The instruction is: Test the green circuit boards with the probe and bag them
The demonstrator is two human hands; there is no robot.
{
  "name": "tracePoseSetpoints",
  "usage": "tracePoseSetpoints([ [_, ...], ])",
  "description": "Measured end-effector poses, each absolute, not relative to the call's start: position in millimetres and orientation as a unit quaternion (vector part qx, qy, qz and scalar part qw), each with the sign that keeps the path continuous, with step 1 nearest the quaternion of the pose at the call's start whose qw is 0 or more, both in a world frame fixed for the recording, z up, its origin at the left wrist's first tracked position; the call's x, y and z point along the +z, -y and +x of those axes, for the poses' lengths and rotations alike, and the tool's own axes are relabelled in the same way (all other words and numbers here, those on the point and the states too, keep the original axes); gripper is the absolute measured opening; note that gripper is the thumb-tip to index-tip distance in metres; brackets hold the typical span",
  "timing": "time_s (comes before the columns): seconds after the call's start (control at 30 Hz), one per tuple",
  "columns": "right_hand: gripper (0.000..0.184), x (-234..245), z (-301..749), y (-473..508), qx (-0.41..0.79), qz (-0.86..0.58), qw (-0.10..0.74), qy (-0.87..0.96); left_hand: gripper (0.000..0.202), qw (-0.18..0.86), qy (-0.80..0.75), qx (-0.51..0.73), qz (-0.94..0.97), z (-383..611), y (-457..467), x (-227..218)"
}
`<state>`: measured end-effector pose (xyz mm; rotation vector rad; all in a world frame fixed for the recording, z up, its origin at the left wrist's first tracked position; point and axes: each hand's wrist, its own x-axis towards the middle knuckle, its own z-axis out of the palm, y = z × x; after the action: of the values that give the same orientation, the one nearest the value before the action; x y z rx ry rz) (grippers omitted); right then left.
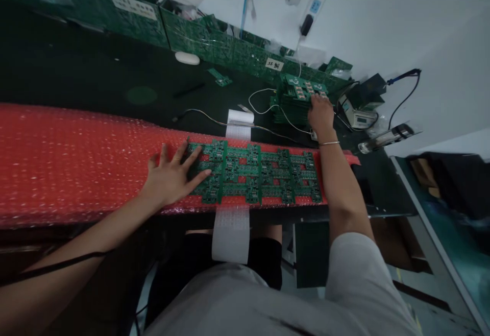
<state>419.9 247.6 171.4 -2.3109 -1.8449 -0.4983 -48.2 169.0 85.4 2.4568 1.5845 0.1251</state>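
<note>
My left hand (168, 175) lies with fingers spread, its fingertips over the left end of a green circuit board panel (252, 172). The panel, made up of several joined sections dense with components, rests flat on red bubble wrap (76, 165). My right hand (321, 115) reaches to the front right corner of a stack of green circuit boards (293, 96) and touches it. Its fingertips are partly hidden there, so I cannot tell whether they grip a board. A pale, semi-transparent strip (230, 234) runs under the panel and hangs over the table's front edge.
Along the back stand green bins (206, 40) with labels. A white cable (252, 102) and a grey cable (206, 115) cross the dark table (95, 80). A white mouse-shaped object (187, 58) and a small board (220, 77) lie behind. At right are a small device with a display (362, 119) and a clear tube (386, 138).
</note>
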Motion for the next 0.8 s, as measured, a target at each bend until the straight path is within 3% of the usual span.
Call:
tracePoseSetpoints([
  [0.1,0.048,188.1,419.5,-234.7,-0.199,-0.747,0.073,0.631,0.083,0.116,-0.538,0.041,0.834,-50.6,-171.0,86.2],
  [0.17,0.05,207.5,410.7,-217.5,-0.248,-0.74,0.117,0.614,0.084,0.14,-0.542,0.041,0.827,-53.1,-175.9,88.8],
  [0.3,0.054,238.8,374.1,-179.0,-0.29,-0.683,0.338,0.579,0.091,0.252,-0.573,0.138,0.768,-58.5,-191.6,109.0],
  [0.37,0.05,235.0,343.8,-164.0,-0.189,-0.649,0.471,0.566,0.087,0.305,-0.551,0.269,0.729,-58.0,-194.5,126.9],
  [0.43,0.042,216.9,304.7,-153.0,-0.006,-0.601,0.594,0.534,0.073,0.395,-0.475,0.394,0.68,-54.1,-188.9,145.7],
  [0.53,0.029,179.8,232.7,-140.0,0.286,-0.469,0.726,0.413,0.054,0.6,-0.341,0.454,0.565,-43.8,-167.9,165.9],
  [0.63,0.031,153.7,159.0,-125.9,0.451,-0.377,0.75,0.304,0.045,0.688,-0.314,0.464,0.461,-36.6,-148.1,170.3],
  [0.8,0.041,137.9,96.9,-101.1,0.542,-0.365,0.653,0.383,0.042,0.604,-0.406,0.521,0.446,-72.0,-163.2,162.9],
])
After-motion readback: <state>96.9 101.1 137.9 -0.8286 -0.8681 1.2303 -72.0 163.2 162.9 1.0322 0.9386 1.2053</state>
